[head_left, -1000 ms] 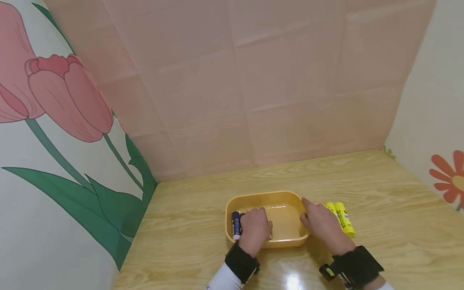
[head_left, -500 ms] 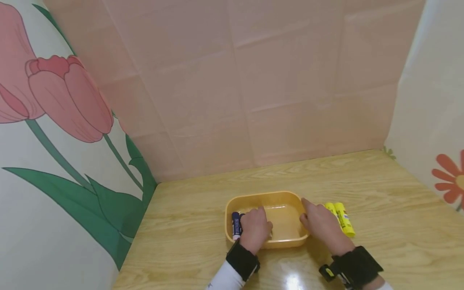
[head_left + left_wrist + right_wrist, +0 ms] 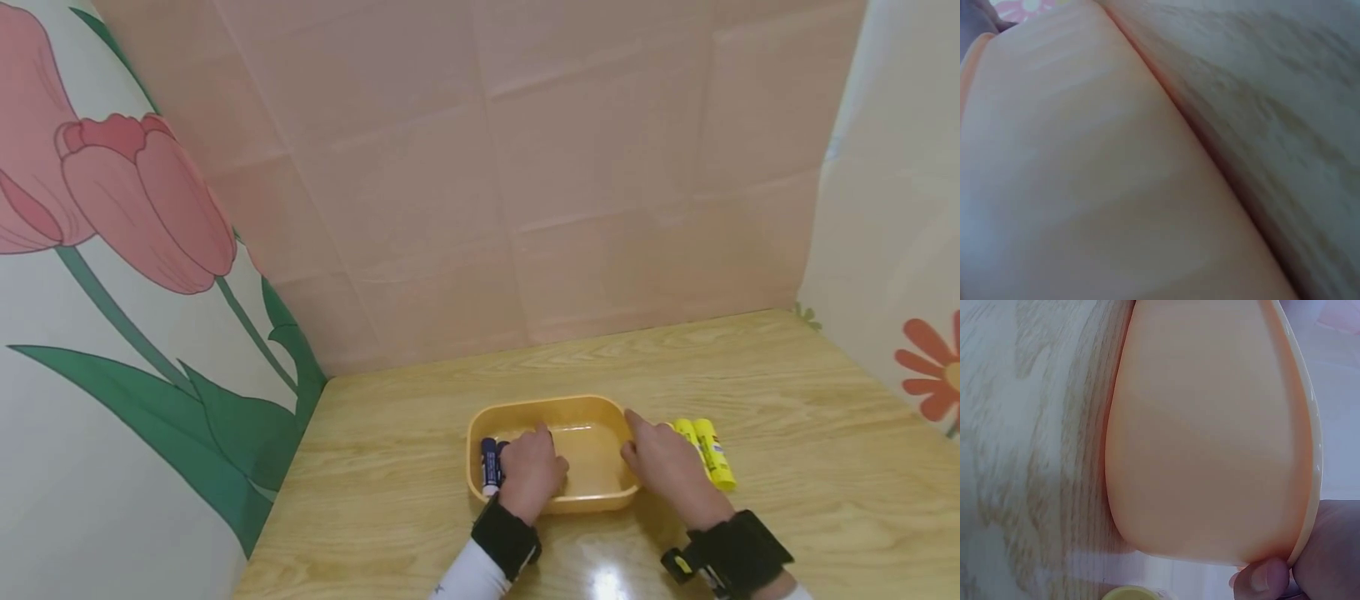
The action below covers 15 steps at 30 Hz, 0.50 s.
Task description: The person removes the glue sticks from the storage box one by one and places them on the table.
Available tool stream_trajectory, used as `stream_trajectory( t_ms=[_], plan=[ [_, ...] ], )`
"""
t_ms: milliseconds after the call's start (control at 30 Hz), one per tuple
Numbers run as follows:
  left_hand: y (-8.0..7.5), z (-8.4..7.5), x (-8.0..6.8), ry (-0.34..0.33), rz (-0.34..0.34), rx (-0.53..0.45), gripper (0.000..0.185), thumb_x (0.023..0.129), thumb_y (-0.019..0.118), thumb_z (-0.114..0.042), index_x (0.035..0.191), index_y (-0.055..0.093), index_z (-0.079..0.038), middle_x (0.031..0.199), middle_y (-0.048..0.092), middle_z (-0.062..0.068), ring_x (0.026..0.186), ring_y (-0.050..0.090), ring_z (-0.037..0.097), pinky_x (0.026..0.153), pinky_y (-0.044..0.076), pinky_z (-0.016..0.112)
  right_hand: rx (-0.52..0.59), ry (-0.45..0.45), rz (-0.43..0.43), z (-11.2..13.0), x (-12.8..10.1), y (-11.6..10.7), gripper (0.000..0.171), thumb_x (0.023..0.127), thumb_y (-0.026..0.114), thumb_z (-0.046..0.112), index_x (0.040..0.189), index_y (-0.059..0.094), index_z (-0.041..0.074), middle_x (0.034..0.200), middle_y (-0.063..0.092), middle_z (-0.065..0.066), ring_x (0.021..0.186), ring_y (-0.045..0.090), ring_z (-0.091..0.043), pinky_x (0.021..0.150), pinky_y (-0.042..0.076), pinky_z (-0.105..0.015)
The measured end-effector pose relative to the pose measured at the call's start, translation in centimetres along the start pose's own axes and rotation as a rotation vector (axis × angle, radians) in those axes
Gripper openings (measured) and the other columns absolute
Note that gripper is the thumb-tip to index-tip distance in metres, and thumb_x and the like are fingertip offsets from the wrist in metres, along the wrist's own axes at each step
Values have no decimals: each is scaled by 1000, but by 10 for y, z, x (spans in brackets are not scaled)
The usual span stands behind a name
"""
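Note:
A shallow orange-yellow plastic tray (image 3: 596, 458) stands on the wooden table. Two dark blue glue sticks (image 3: 490, 467) with pale ends show side by side at its left end. My left hand (image 3: 532, 471) reaches over the front rim into the tray, fingers bent down beside these sticks. Its fingertips are hidden, and I cannot tell whether they pinch a stick. My right hand (image 3: 663, 462) grips the tray's right end; in the right wrist view its thumb (image 3: 1263, 579) presses the outer wall near the rim. In the left wrist view only the tray's outer side (image 3: 1085, 162) and the table show.
Several yellow glue sticks (image 3: 712, 454) lie on the table (image 3: 390, 467) just right of my right hand, partly behind it. A pink sheet (image 3: 570, 183) covers the back; white panels with printed flowers (image 3: 161, 200) stand at the left and right.
My left hand has shifted very slightly to the right inside the tray. The right hand, the tray and the yellow glue sticks stay in place.

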State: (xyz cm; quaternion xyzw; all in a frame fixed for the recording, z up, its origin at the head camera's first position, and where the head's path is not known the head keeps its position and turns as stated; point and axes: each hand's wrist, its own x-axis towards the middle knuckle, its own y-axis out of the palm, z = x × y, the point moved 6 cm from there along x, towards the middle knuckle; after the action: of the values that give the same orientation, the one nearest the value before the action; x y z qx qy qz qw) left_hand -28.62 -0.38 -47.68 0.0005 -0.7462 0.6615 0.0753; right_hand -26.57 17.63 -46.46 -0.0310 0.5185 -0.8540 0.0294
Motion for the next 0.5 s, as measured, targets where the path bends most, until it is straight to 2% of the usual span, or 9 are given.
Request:
stream_trajectory(
  t_ms=[67,233,500],
  plan=[
    [0,-1,0,1,-18,7,41,85,72,-38,115,64,-12,77,66,6,64,63,22,50,42,35,-3,3,-3,0,0,0,57,95,55,11,143,37,-14,72,51,-8,56,46,-19,51,39,-31],
    [-1,0,0,5,-60,15,31,86,72,-36,105,63,-13,71,64,5,60,61,21,47,39,35,1,12,1,0,-1,1,58,96,54,11,144,36,-14,70,50,-7,56,45,-19,50,39,-31],
    [-1,0,-2,23,-53,-21,29,86,72,-33,104,62,-13,70,63,5,60,61,22,47,39,35,6,25,6,-1,0,2,58,96,54,11,145,35,-14,70,50,-7,56,46,-18,50,39,-31]
  ],
)
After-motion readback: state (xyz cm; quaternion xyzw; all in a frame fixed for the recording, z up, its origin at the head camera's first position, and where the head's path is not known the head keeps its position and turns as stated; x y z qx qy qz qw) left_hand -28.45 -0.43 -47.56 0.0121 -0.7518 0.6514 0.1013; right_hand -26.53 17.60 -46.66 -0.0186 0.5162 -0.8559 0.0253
